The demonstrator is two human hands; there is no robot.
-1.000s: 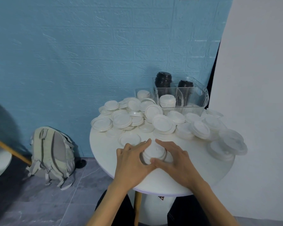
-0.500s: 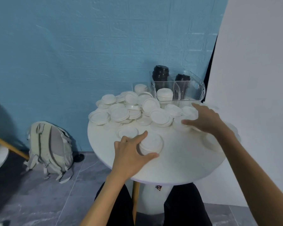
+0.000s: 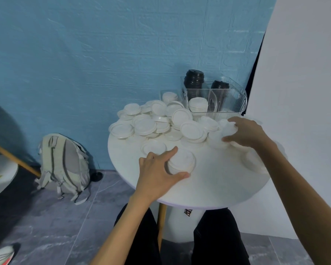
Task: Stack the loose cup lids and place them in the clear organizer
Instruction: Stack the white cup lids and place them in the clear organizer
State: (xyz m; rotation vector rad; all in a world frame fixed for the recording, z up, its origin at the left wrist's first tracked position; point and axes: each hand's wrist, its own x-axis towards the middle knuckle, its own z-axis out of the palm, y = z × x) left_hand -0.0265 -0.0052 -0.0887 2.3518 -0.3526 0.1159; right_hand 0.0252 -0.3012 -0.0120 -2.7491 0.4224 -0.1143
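While our left hand (image 3: 157,175) curls round a short stack of lids (image 3: 182,162) near the middle of the round white bench (image 3: 218,184), forefinger over the far edge and thumb under the near edge, our right hand (image 3: 245,132) reaches out to two o'clock. There its fingers bend over a translucent lid (image 3: 226,129) at the edge of the heap, thumb low and fingertips on top; we cannot tell for sure whether it grips that lid or only presses on it.

The loose lids (image 3: 161,121) are flat discs of matte white plastic with raised rims, piled overlapping from ten o'clock to twelve o'clock on the smooth benchtop. One lid (image 3: 153,147) lies alone, just beyond our left forefinger.

The clear organizer (image 3: 225,100) stands at one o'clock against the wall, a glossy ribbed box of see-through plastic with partitions. In its near-left compartment sits a neat column of white lids (image 3: 198,104); two stacks of black lids (image 3: 194,81) rise in the compartments behind.

The wall (image 3: 103,54) is blue and rough-textured. On the grey tiled floor at nine o'clock leans a pale fabric backpack (image 3: 63,163).
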